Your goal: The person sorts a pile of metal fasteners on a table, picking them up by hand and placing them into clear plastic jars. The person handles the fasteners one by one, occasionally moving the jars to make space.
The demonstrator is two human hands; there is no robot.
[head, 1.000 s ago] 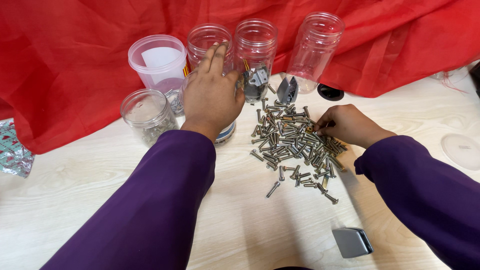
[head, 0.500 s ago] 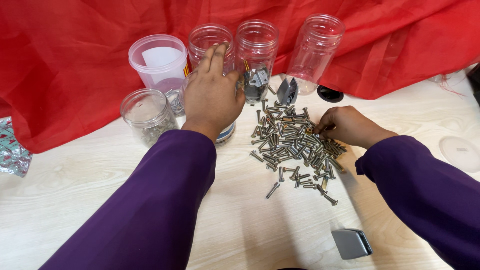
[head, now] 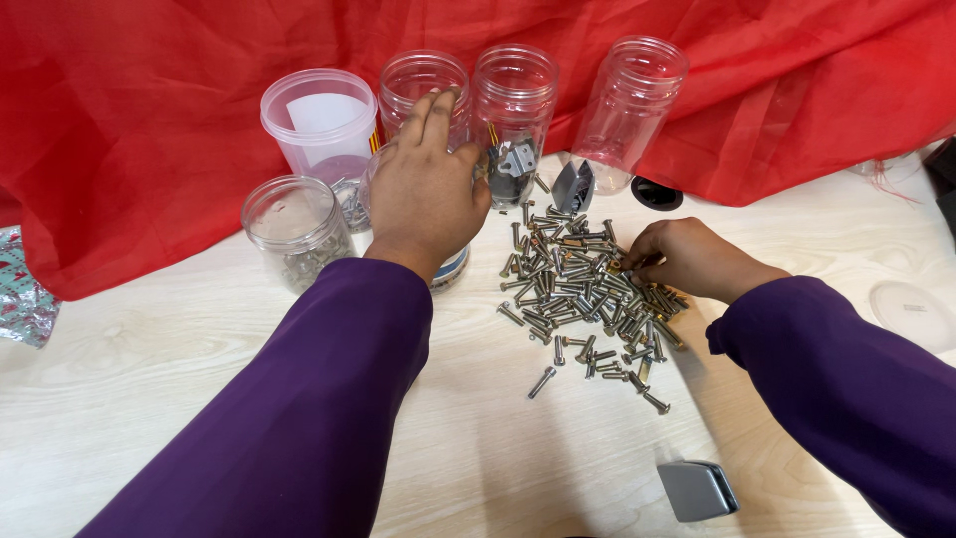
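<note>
On the table (head: 179,399), little has changed: left hand (head: 426,189) stays spread flat over a jar (head: 450,267), right hand (head: 687,257) still pinches among the screws (head: 578,289).

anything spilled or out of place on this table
Yes: a loose pile of screws lies spread on the bare table, a few strays rolled toward the near edge. The right hand picks in it. The jars stand upright.

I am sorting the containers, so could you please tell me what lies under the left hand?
The left hand covers a short clear jar; only its lower edge shows. Its contents are hidden.
</note>
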